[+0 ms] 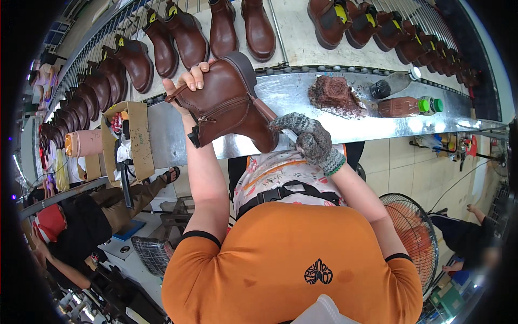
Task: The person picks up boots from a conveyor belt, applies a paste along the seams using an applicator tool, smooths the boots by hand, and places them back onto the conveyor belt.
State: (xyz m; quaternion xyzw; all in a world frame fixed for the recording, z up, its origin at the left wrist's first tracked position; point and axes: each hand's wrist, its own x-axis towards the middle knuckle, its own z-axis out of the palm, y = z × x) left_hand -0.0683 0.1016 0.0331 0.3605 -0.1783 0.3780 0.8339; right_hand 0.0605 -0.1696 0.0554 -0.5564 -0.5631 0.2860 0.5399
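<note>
You work in a shop area with a tiled floor (pixel 423 167), facing a pale conveyor (pixel 297 29) that carries rows of brown boots (pixel 186 38). The metal worktop (pixel 175 137) lies between you and it, with an open cardboard box (pixel 143 140) at its left. The work item, one brown boot (pixel 224 97), is held tilted above the worktop, its heel upward and its toe toward you. Your bare left hand (pixel 193 80) supports it, fingers closed around the upper part. Your gloved right hand (pixel 314 141) has its fingers pinching a slim tool (pixel 291 134) (partly hidden by the glove) directed at the sole edge; contact cannot be confirmed.

Progress: the boot has its upper, zip and heel in place. Judge this unit as in process, since the tool is at it; how much is left cannot be told.
</note>
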